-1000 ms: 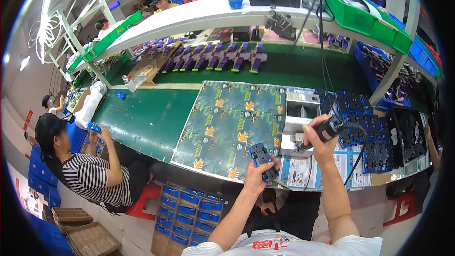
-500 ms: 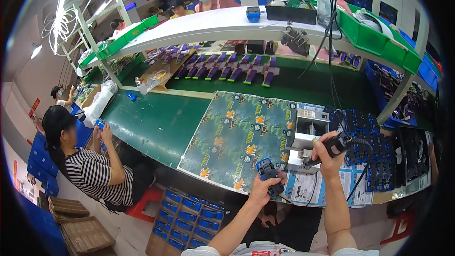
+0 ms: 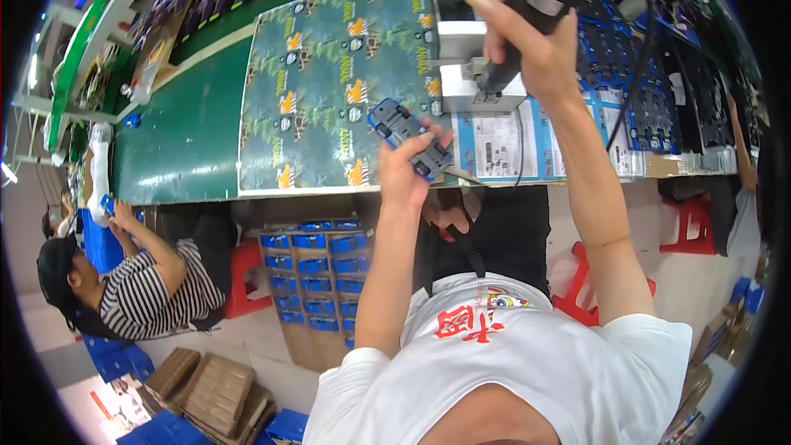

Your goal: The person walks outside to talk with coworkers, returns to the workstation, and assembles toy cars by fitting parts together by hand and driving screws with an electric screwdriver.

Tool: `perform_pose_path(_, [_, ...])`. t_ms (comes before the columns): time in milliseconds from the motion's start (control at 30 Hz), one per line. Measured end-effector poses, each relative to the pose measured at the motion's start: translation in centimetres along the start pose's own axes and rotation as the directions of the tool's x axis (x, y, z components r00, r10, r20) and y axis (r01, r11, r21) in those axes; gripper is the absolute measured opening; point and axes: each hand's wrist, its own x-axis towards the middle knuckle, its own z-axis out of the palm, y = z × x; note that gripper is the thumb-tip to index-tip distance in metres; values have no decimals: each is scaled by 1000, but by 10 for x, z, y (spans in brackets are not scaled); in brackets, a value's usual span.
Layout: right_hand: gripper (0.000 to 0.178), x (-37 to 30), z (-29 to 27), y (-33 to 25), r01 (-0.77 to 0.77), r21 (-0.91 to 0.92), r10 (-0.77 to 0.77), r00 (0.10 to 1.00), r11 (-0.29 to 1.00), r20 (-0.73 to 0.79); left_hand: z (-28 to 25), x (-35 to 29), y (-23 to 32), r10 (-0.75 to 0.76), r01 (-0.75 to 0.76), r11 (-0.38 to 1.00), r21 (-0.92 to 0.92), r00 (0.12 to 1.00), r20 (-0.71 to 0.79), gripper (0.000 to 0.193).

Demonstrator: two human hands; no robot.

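In my left hand [image 3: 401, 173] is a blue toy car [image 3: 395, 124], turned with its black underside up, gripped by thumb and fingers above the patterned sheet [image 3: 321, 91]. My right hand [image 3: 544, 58] is wrapped round a black corded electric screwdriver [image 3: 540, 0], which slants down to the left. The screwdriver's tip is at a small metal part on the white box-shaped device [image 3: 463, 86], where it looks like a screw feeder. Whether a screw sits on the tip is too small to tell.
Rows of blue and black toy car parts [image 3: 647, 107] lie to the right, beside a black bin [image 3: 704, 107]. The screwdriver's cable [image 3: 647, 41] loops down there. At left sits a co-worker in a striped shirt [image 3: 148, 280], near a tray of blue cars [image 3: 301, 325] and a red stool [image 3: 245, 276].
My view has tilted downward, so the bench appears higher and my shirt shows. The screwdriver's tip stays by the white device; both hands keep their hold.
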Motion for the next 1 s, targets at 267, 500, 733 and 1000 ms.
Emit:
perform_pose_path(267, [19,-21,4,-16,-83,47,86,992,995,-88,-14,-19,-13,-15,20,996,84,998,-64,39])
perform_pose_path(500, [18,-37,5,-18,-80,151,92,993,985,-76,-12,-39,-13,-57,58,998,16,998,-31,42])
perform_pose_path(733, [16,-12,0,-11,-65,120,78,992,991,-103,4,-12,-2,-59,59,996,70,998,-11,34])
perform_pose_path(1000, [16,-23,1,-13,-76,147,93,990,986,-109,0,-20,-14,-34,34,999,18,999,-34,33])
